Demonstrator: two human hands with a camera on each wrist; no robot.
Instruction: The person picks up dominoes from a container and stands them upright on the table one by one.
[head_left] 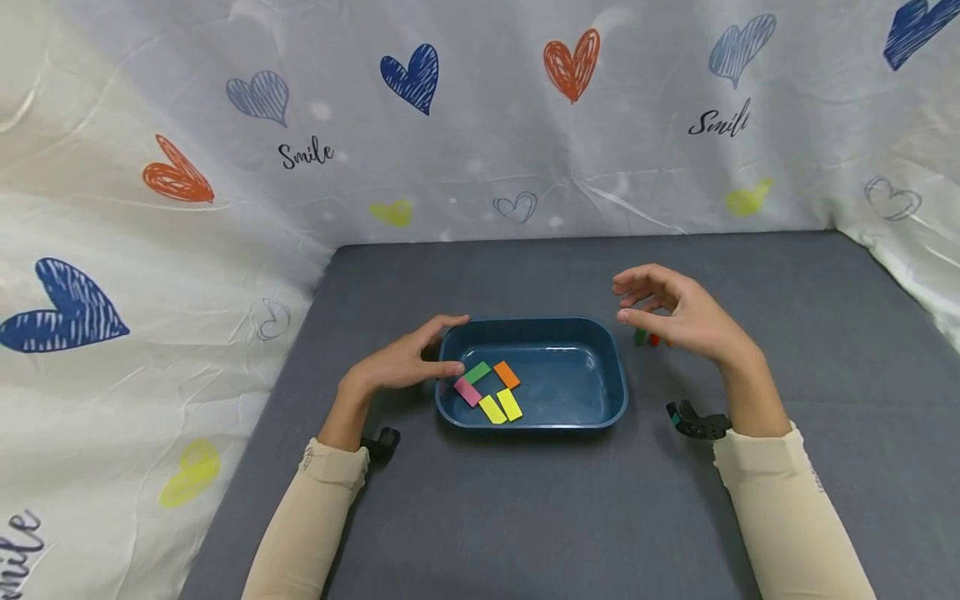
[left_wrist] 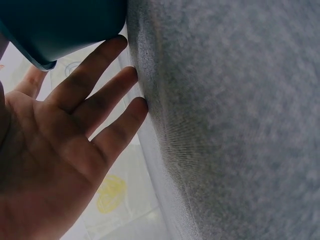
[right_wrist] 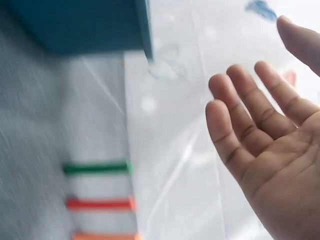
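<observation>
A dark blue rectangular tray (head_left: 558, 417) rests on the table. Flat coloured blocks lie at its left end: a green block (head_left: 477, 372), an orange block (head_left: 506, 374), a pink block (head_left: 468, 392) and two yellow blocks (head_left: 510, 404). My left hand (head_left: 408, 360) touches the tray's left end, its thumb over the rim and its other fingers outstretched; in the left wrist view a fingertip meets the tray wall. My right hand (head_left: 678, 312) hovers right of the tray, holding nothing, above a green block (right_wrist: 97, 168), a red block (right_wrist: 101, 204) and an orange block (right_wrist: 106, 236) standing spaced apart.
A grey cloth covers the table (head_left: 525, 517). Behind it and along its left side hangs a white curtain (head_left: 480, 158) printed with hearts. Each wrist wears a black strap mount, the right mount (head_left: 699, 421) jutting toward the middle.
</observation>
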